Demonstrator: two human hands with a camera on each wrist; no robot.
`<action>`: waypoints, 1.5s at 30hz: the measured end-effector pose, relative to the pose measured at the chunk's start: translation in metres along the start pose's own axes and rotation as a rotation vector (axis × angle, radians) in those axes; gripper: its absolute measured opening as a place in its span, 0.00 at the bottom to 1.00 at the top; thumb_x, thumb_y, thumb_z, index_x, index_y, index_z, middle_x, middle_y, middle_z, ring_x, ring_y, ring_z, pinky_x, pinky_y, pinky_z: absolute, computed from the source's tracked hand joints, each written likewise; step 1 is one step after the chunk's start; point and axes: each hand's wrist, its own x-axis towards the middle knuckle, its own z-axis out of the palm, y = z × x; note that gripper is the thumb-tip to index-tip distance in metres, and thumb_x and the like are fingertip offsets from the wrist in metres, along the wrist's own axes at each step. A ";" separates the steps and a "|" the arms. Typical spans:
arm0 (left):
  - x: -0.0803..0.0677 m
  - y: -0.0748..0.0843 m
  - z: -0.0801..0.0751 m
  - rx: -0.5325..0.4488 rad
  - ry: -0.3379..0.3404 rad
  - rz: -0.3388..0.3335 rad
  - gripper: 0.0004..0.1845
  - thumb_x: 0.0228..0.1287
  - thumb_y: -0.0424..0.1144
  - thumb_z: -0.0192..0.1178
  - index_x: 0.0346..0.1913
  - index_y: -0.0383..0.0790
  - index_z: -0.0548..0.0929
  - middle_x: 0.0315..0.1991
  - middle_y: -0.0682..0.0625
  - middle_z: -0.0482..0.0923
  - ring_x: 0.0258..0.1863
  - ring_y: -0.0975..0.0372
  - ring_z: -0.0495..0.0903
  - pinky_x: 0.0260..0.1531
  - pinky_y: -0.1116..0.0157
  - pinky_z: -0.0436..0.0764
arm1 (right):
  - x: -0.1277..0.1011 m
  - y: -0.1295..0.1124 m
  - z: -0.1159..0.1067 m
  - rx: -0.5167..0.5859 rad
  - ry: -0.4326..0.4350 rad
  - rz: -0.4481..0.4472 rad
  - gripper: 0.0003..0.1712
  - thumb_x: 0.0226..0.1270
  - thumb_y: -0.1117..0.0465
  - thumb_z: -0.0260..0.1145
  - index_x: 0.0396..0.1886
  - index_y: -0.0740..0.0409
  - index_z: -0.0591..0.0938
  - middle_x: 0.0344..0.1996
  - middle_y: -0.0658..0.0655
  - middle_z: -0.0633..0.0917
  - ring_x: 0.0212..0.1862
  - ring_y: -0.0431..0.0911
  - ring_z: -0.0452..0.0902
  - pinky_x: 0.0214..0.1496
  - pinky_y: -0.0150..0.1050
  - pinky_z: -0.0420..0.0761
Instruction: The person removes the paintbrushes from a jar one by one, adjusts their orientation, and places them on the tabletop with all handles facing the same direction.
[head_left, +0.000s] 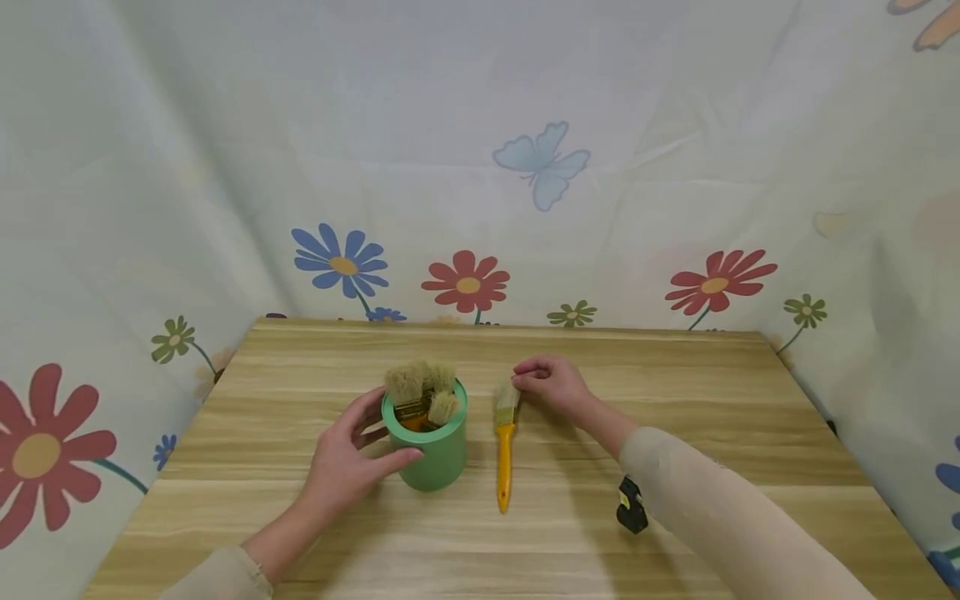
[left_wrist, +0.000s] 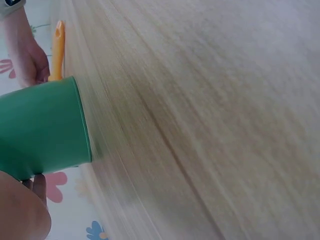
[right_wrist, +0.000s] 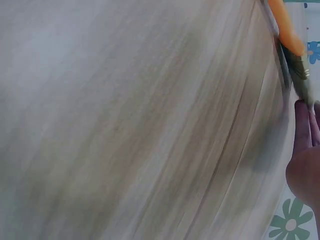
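Note:
A green cylindrical pot [head_left: 435, 462] stands on the table with several paintbrushes [head_left: 406, 385] in it, bristles up. My left hand [head_left: 345, 462] grips the pot's left side, thumb across the front and fingers behind. To the right of the pot is a paintbrush with a yellow-orange handle [head_left: 505, 467], its handle end toward me and pale bristles [head_left: 507, 396] pointing away. My right hand [head_left: 553, 383] pinches the bristle tips between thumb and fingers. In the right wrist view the fingers [right_wrist: 302, 125] meet the bristles, while the left wrist view shows the pot's side [left_wrist: 45, 127] close up.
The wood-grain table [head_left: 300, 367] meets a pale curtain [head_left: 420, 150] printed with flowers and butterflies at its back and sides. A small black device [head_left: 632, 507] shows by the right sleeve [head_left: 720, 500].

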 end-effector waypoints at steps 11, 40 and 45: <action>0.002 0.000 -0.001 0.004 -0.004 -0.003 0.51 0.52 0.42 0.87 0.78 0.46 0.70 0.72 0.46 0.77 0.69 0.50 0.78 0.63 0.56 0.86 | -0.015 -0.013 -0.013 -0.029 -0.026 0.004 0.18 0.75 0.64 0.73 0.57 0.71 0.85 0.46 0.63 0.92 0.50 0.53 0.90 0.54 0.36 0.90; 0.004 0.000 -0.001 0.014 -0.005 -0.002 0.51 0.52 0.42 0.87 0.78 0.46 0.71 0.71 0.46 0.77 0.68 0.51 0.79 0.62 0.57 0.86 | -0.076 -0.106 0.001 0.031 -0.190 -0.339 0.36 0.69 0.64 0.78 0.74 0.63 0.77 0.69 0.59 0.83 0.70 0.54 0.80 0.70 0.38 0.82; 0.005 -0.002 -0.002 0.014 -0.001 -0.007 0.51 0.52 0.43 0.87 0.78 0.46 0.71 0.71 0.46 0.78 0.68 0.51 0.79 0.62 0.59 0.86 | -0.085 -0.115 0.012 -0.027 -0.195 -0.418 0.38 0.66 0.62 0.81 0.74 0.60 0.78 0.67 0.56 0.84 0.68 0.49 0.82 0.68 0.36 0.83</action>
